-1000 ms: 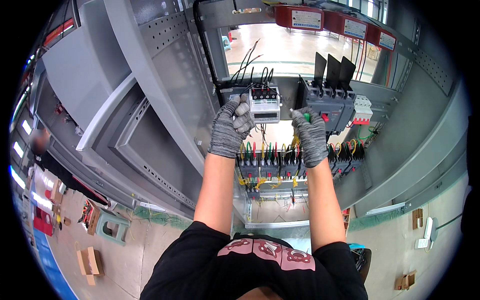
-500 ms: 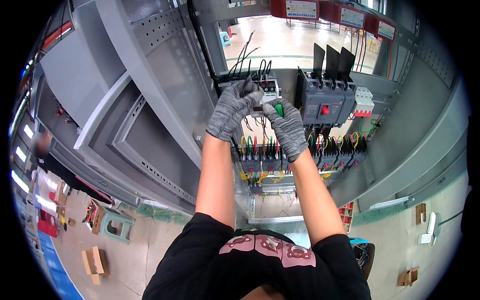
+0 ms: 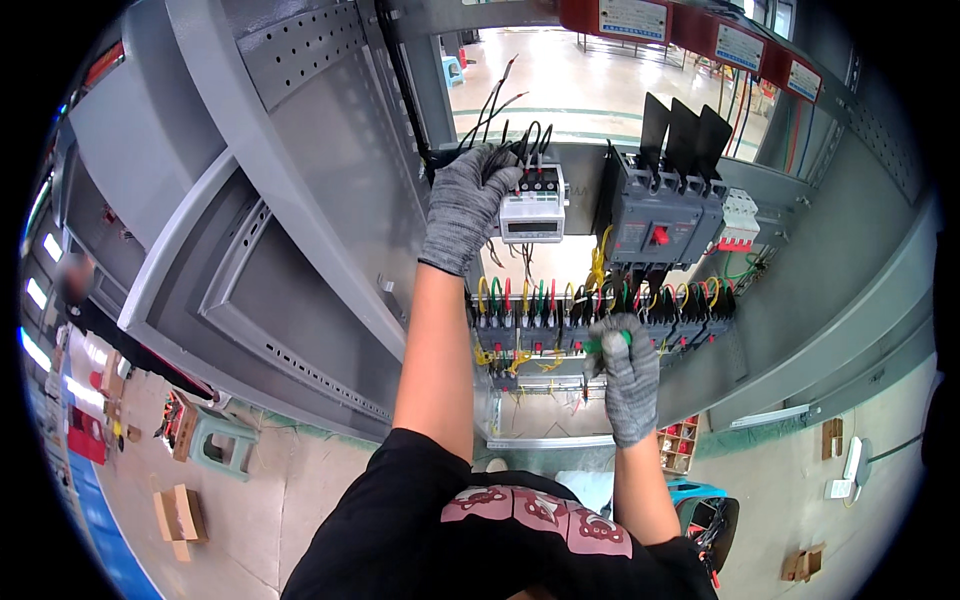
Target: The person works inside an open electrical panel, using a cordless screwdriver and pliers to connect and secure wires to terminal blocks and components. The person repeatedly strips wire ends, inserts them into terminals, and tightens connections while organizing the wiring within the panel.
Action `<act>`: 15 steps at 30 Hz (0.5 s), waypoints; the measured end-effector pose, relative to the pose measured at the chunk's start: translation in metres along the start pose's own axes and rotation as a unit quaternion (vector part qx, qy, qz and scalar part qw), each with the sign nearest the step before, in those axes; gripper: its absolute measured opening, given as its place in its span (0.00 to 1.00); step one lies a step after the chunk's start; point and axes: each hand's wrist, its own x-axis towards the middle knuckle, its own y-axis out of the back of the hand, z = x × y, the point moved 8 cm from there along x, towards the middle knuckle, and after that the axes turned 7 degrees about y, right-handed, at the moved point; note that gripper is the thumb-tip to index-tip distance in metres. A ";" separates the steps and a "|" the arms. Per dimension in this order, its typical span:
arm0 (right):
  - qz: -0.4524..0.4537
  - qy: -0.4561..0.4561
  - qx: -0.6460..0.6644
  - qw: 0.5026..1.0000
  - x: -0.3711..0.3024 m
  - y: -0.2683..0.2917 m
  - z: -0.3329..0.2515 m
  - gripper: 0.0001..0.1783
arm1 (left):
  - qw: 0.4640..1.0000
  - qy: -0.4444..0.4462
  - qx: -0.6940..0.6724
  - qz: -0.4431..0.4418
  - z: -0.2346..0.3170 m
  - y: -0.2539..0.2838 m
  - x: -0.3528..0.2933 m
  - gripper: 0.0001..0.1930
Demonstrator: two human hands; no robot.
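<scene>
Left fingers: our left hand (image 3: 467,205), in mottled grey knit, bends its fingers close together at the upper left of the meter (image 3: 532,226), among thin black wires (image 3: 493,108); we cannot tell whether they pinch one.
Right fingers: our right hand (image 3: 628,385), gloved alike, curls closely round a green handle (image 3: 594,346), low in front of the breaker row (image 3: 495,336).
Meter: boxy, pale plastic with a dark oblong display, just beside our left hand.
Large breaker: right of the meter we see a dark grey moulded block (image 3: 640,215), flat black barriers (image 3: 684,135) standing on top.
Breaker row: coloured wires arch above it.
Cabinet: smooth grey sheet metal (image 3: 330,200) surrounds our work.
Floor: stool (image 3: 222,442) of pale green plastic, cardboard box (image 3: 180,515).
</scene>
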 end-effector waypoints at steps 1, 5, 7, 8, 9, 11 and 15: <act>0.006 0.005 0.009 1.000 -0.004 0.001 -0.002 0.16 | 1.000 0.000 0.012 0.003 0.000 0.000 0.000 0.12; 0.021 0.015 0.013 1.000 -0.014 0.008 -0.009 0.21 | 0.999 -0.020 0.048 0.015 -0.008 0.002 0.006 0.14; 0.029 0.031 0.016 0.999 -0.016 0.011 -0.015 0.21 | 0.997 -0.046 0.053 0.017 -0.010 0.001 0.008 0.15; 0.047 0.032 0.027 0.998 -0.018 0.012 -0.015 0.22 | 0.996 -0.052 0.066 0.016 -0.010 0.000 0.009 0.15; 0.059 0.014 0.065 0.996 -0.018 0.013 -0.015 0.22 | 0.995 -0.058 0.079 0.016 -0.010 0.000 0.008 0.16; 0.053 0.026 0.069 0.996 -0.018 0.012 -0.021 0.23 | 0.993 -0.080 0.088 0.027 -0.008 0.000 0.008 0.14; 0.061 0.039 0.067 0.995 -0.016 0.010 -0.027 0.23 | 0.990 -0.082 0.113 0.024 -0.002 -0.001 0.005 0.13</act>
